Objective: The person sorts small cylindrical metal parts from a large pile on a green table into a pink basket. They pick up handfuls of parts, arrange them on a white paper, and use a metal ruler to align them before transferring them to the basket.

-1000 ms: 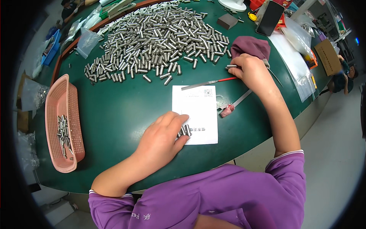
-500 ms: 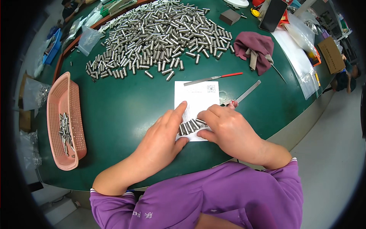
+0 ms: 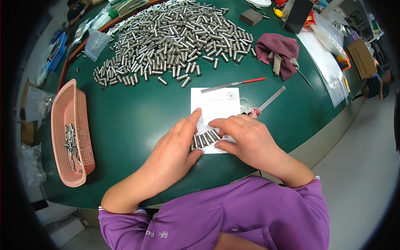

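Note:
A short row of silvery metal pins (image 3: 205, 138) lies side by side on a white printed sheet (image 3: 216, 109) in front of me. My left hand (image 3: 177, 139) borders the row's left end, index finger stretched out over the paper and thumb apart below. At the other end, my right hand (image 3: 249, 135) curls its thumb and fingers round the last pins; part of these is hidden by the fingers. A flat file with a red handle (image 3: 233, 85) rests across the sheet's far edge. To the right of the sheet lies a flat metal strip tool (image 3: 271, 101) with a pinkish wrapped grip.
A big heap of metal pins (image 3: 175, 37) covers the far part of the green table (image 3: 129, 125). At left stands a pink perforated basket (image 3: 88, 125) with some pins inside. A maroon cloth (image 3: 277, 54), a phone (image 3: 298, 16) and plastic bags (image 3: 336, 89) are at the right.
Both hands have shifted slightly left with the row of pins. My right index finger has moved further left over the row's far side.

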Available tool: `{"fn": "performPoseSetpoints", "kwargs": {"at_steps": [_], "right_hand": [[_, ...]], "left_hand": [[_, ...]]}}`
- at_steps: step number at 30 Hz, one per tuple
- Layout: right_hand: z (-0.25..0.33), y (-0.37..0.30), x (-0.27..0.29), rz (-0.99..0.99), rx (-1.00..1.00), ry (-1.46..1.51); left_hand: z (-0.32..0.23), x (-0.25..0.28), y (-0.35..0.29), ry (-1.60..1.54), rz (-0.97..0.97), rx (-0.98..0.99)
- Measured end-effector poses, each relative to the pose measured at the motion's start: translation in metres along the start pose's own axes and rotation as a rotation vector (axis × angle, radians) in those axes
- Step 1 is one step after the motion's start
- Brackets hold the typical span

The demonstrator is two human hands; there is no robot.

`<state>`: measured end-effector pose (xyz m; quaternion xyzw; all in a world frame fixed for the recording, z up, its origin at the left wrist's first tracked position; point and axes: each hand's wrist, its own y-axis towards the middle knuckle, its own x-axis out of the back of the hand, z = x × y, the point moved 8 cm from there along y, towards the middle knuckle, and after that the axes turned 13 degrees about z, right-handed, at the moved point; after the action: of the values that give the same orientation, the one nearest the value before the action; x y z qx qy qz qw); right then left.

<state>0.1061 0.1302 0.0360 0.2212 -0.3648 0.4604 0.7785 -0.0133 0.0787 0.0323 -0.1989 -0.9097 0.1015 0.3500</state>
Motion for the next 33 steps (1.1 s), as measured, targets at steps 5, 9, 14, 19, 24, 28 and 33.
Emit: {"fn": "performPoseSetpoints", "kwargs": {"at_steps": [5, 9, 14, 19, 24, 28, 33], "right_hand": [[-0.002, -0.002, 0.005, -0.001, 0.004, 0.019], [-0.002, -0.003, 0.01, -0.022, -0.008, -0.004], [-0.003, -0.003, 0.013, -0.023, -0.008, -0.039], [-0.006, -0.003, 0.016, 0.021, 0.001, -0.07], [-0.009, -0.002, 0.021, -0.009, -0.002, -0.059], [-0.013, 0.0, 0.024, -0.032, 0.001, -0.046], [-0.016, 0.0, 0.026, -0.056, -0.018, -0.042]], "left_hand": [[-0.003, 0.0, 0.0, -0.039, -0.02, -0.047], [-0.001, -0.003, 0.001, -0.036, -0.051, -0.078], [-0.006, -0.003, 0.002, -0.058, -0.034, -0.1], [-0.005, -0.004, 0.004, -0.066, -0.036, -0.126], [-0.005, -0.006, 0.004, -0.086, -0.067, -0.164], [-0.004, -0.007, 0.004, -0.085, -0.08, -0.169], [-0.001, -0.006, 0.005, -0.068, -0.09, -0.138]]}}
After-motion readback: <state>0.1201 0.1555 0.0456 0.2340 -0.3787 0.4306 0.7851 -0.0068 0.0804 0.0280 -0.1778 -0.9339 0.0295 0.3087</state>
